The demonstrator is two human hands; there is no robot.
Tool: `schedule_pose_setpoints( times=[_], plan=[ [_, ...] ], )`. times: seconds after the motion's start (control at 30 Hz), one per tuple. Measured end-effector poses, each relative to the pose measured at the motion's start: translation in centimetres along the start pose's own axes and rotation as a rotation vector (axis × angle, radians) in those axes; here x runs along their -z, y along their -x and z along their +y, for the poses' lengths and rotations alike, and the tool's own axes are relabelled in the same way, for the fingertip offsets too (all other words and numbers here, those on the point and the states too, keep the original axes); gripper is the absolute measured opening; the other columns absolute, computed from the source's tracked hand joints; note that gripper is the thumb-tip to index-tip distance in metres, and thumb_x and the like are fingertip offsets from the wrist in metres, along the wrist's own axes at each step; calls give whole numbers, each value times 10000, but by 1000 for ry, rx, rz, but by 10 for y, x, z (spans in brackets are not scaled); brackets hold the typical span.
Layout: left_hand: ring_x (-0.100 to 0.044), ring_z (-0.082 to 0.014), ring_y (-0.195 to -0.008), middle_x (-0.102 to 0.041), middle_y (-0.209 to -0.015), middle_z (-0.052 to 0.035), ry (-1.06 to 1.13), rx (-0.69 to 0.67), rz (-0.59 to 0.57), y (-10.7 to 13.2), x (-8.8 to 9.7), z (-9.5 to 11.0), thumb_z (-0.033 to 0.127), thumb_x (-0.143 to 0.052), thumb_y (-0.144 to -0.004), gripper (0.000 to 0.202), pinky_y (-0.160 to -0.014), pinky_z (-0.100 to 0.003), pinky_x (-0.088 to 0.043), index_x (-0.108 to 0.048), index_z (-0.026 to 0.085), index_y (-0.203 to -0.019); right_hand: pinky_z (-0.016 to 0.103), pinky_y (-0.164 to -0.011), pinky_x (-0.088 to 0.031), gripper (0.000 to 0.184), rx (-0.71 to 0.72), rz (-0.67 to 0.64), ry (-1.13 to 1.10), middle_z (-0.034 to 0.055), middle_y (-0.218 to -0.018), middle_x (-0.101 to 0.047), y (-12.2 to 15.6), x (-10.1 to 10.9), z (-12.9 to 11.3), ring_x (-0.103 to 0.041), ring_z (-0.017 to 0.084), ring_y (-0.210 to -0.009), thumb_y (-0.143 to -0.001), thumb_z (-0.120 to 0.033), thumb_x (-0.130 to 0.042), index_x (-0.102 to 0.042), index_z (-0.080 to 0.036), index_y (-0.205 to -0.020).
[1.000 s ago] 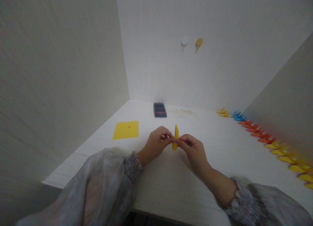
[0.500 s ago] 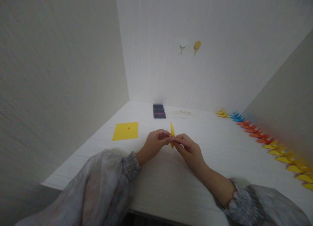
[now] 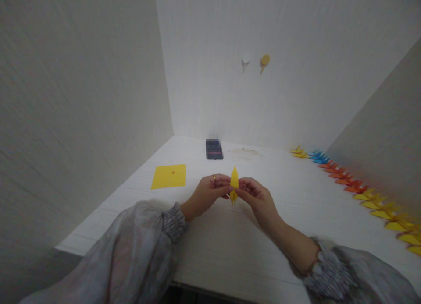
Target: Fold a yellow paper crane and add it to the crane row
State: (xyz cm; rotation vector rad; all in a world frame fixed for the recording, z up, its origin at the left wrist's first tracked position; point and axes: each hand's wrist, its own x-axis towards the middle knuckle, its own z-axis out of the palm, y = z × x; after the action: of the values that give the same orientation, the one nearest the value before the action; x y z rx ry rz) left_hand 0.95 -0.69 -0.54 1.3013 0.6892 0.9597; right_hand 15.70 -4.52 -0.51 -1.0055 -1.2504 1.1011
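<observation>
A narrow piece of folded yellow paper stands upright between my hands, pointed at the top and split into two thin points at the bottom. My left hand pinches its left edge, with a ring on one finger. From the other side, my right hand grips the right edge between thumb and fingers. Fingertips partly cover the paper's lower middle. To the left of my left hand, a flat yellow paper sheet with a small reddish spot lies on the white table.
A dark, pixelated phone-like object lies near the back wall. Folded paper cranes in yellow, blue and orange-red run in a line along the right side. Two hooks, one white and one yellow, are on the back wall.
The folded yellow paper has turned from nearly edge-on to show its broad face. My right hand's fingers have shifted behind its right edge, and both hands still hold it.
</observation>
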Motion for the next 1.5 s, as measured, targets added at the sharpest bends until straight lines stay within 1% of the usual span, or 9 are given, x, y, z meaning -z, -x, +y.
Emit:
schedule_pose_setpoints(
  times=[0.2, 0.37, 0.5, 0.7, 0.9, 1.03, 1.2, 1.4, 1.5],
  plan=[
    [-590, -101, -604, -646, -709, -26, 12, -21, -43, 0, 0, 0, 243, -655, -624, 266, -544, -219, -468, -576, 119, -846, 275, -610, -430, 143, -29, -24, -91, -12, -689, -578, -1, 3, 0, -538, 121, -621, -632, -251, -643, -575, -193, -743],
    [-581, -94, -581, -643, -690, -24, 6, 4, -41, 1, -1, 3, 239, -664, -614, 262, -539, -216, -470, -583, 113, -829, 272, -611, -435, 119, -28, -53, -75, -17, -666, -574, 0, 3, 1, -542, 118, -618, -644, -243, -637, -571, -190, -728],
    [-590, -99, -610, -643, -714, -29, 16, 18, -74, 1, -1, 3, 252, -652, -631, 245, -547, -213, -469, -578, 117, -821, 262, -603, -428, 99, -20, -56, -106, -17, -659, -587, 0, 4, 2, -546, 111, -607, -656, -231, -632, -570, -182, -715],
    [-589, -102, -585, -626, -670, -9, 63, 32, -77, 2, -2, 1, 207, -664, -610, 219, -560, -234, -474, -563, 121, -784, 267, -597, -432, 83, -57, -68, -94, -12, -629, -608, 0, 4, 4, -551, 112, -573, -646, -199, -640, -588, -177, -706],
    [-593, -124, -583, -623, -660, -23, 140, 39, -76, 2, -2, 4, 182, -648, -621, 174, -562, -260, -472, -567, 106, -755, 276, -611, -432, 66, -32, -38, -167, -16, -626, -589, 2, 2, 0, -549, 121, -595, -641, -176, -637, -605, -188, -698],
    [-586, -125, -578, -612, -637, -19, 175, 38, -81, 3, -2, 6, 180, -644, -624, 148, -550, -250, -457, -567, 104, -724, 285, -641, -434, 59, -16, -72, -206, -6, -652, -597, 2, 3, 1, -548, 127, -626, -661, -170, -619, -625, -196, -714],
    [-590, -132, -598, -616, -648, -30, 233, 54, -113, 4, -2, 7, 165, -633, -632, 113, -558, -250, -455, -573, 102, -703, 253, -640, -421, 86, 32, -107, -248, -9, -685, -582, 3, 3, 2, -530, 111, -652, -672, -130, -599, -632, -204, -700],
    [-587, -128, -630, -618, -683, -38, 256, 60, -193, 6, 1, 9, 155, -622, -635, 115, -614, -277, -476, -592, 96, -730, 252, -645, -415, 87, 93, -118, -159, -7, -730, -551, 6, 4, 1, -509, 116, -680, -698, -136, -565, -605, -210, -720],
    [-589, -129, -643, -618, -690, -40, 223, 67, -179, 6, 1, 9, 187, -625, -644, 132, -628, -290, -481, -586, 93, -730, 256, -647, -414, 64, 148, -120, -57, -2, -754, -528, 5, 6, 0, -503, 123, -697, -715, -163, -552, -591, -210, -736]
  ],
)
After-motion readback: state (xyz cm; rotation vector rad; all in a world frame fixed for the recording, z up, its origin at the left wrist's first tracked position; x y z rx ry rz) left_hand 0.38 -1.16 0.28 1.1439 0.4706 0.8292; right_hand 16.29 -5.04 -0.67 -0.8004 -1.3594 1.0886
